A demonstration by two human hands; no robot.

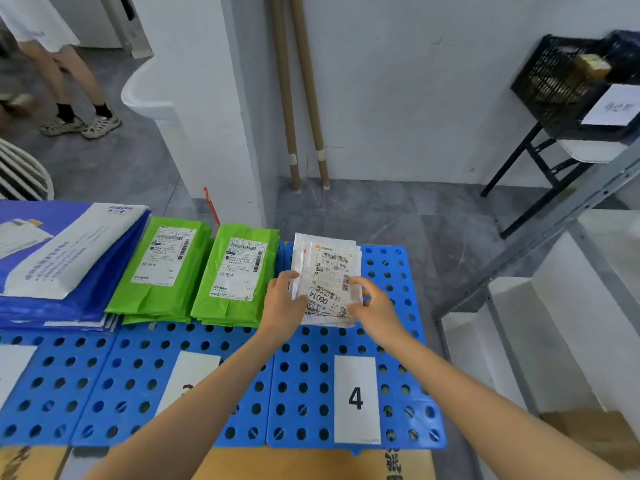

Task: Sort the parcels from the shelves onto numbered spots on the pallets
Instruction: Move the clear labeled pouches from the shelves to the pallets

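The clear parcel (325,271) you hold is glossy, crinkled plastic film with a matt paper label. Beneath it your pallet (294,377) is smooth, hard blue plastic with a slight sheen. The green mailers (235,282) are thin, creased plastic, faintly shiny. The number sheet (356,400) is matt white paper; the shelf frame (540,244) is dull grey metal.

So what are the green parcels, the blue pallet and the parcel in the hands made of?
Green parcels: thin plastic film, slightly glossy and creased. Blue pallet: rigid moulded plastic, judging by its even round holes. Held parcel: probably a clear or whitish plastic bag, from its shiny translucent edges.
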